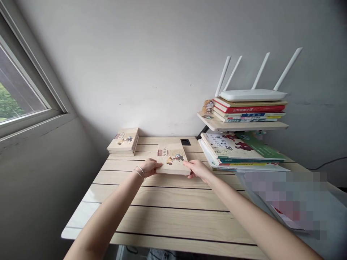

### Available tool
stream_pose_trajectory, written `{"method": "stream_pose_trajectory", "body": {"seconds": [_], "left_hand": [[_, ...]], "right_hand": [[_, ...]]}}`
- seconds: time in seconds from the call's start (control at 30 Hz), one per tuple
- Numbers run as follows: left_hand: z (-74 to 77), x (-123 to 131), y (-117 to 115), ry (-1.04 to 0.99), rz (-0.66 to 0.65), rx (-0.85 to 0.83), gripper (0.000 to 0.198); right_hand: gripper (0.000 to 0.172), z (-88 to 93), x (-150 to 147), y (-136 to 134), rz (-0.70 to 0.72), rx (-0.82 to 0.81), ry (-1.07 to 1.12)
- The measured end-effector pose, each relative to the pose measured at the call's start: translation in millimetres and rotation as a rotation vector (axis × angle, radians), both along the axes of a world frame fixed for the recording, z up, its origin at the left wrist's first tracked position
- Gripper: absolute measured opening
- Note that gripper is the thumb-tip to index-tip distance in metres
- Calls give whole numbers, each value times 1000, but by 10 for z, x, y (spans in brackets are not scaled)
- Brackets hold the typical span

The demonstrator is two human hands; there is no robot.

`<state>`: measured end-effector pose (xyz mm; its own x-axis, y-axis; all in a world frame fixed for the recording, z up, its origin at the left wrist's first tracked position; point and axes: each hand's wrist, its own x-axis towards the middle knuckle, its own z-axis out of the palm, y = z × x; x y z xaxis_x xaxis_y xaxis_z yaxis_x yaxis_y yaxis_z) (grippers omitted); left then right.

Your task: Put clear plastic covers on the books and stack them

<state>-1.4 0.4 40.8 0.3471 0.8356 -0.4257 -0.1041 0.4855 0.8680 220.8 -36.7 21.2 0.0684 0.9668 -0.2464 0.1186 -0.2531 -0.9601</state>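
A beige paperback book (173,153) with a small illustrated figure on its cover is gripped between my two hands, over the middle of the desk. My left hand (150,167) is closed on its near left corner, thumb on the cover. On the opposite side, my right hand (198,169) pinches the near right corner, thumb on top and fingers beneath. Whether the book touches the desk or hovers just above it, I cannot tell. A stack of matching books (124,141) lies at the desk's back left corner.
The slatted wooden desk (173,220) stands against a wall. At the right, a small raised shelf (244,126) carries books and a white router (252,95) with upright antennas. Below it lie larger books (244,148). A plastic sleeve (249,187) covers the right front. A window (24,79) is at left.
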Motion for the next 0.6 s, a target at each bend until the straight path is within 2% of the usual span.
{"method": "stream_pose_trajectory", "body": {"seconds": [0.1, 0.27, 0.4, 0.6], "left_hand": [[94, -42, -42, -18, 35, 85, 15], [420, -334, 23, -17, 105, 240, 15], [594, -773, 224, 55, 242, 336, 18], [661, -1547, 563, 181, 414, 409, 24]], "right_hand": [[27, 142, -64, -19, -1, 26, -34], [29, 418, -329, 103, 26, 233, -32], [28, 604, -774, 356, 46, 279, 50], [25, 721, -1641, 854, 115, 247, 108]]}}
